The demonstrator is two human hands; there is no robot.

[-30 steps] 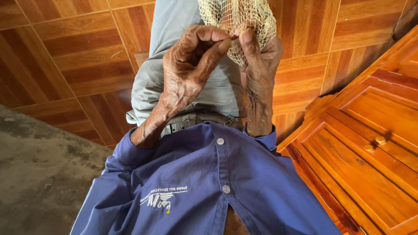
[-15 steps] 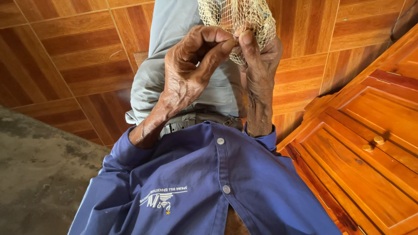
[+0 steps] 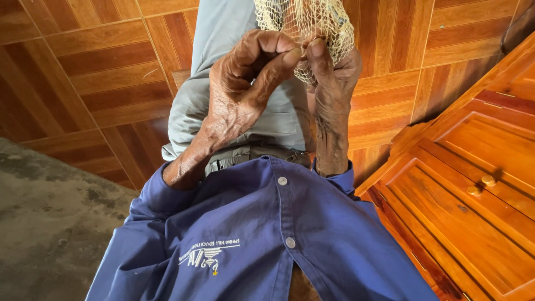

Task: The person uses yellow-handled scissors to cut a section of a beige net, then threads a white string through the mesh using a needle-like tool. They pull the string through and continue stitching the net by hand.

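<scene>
A pale knotted net (image 3: 312, 25) hangs from the top of the head view down in front of me. My left hand (image 3: 245, 83) is curled, its thumb and forefinger pinching the net's lower edge. My right hand (image 3: 331, 83) faces it, fingers closed on the same mesh, the net draped over its knuckles. The fingertips of both hands meet at one spot in the mesh. Below the hands are my grey trousers (image 3: 223, 106) and the front of my blue buttoned shirt (image 3: 267, 239).
Brown wood-patterned floor tiles (image 3: 95, 67) run under and around me. A varnished wooden cabinet (image 3: 473, 189) with small round knobs stands close at the right. A rough grey concrete patch (image 3: 44, 223) lies at the lower left.
Both hands stay pinched on the net at the same spot; only small finger shifts show.
</scene>
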